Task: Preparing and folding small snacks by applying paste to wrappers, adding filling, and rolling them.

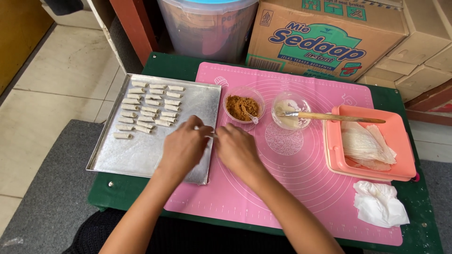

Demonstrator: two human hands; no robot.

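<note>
My left hand [184,146] and right hand [235,148] met, fingertips pinched on a small pale roll [214,135] | roll lay at tray's [141,155] right edge | finished rolls [149,106] at ten o'clock, left hand nearer.

Both hands meet at the right edge of a metal tray [141,155]; the left hand [184,146] and right hand [237,148] pinch something small, mostly hidden, between their fingertips; rows of small rolled pastries [149,106] fill the tray's far end; a bowl of brown filling [243,106] stands just beyond on the pink mat [282,188].
</note>
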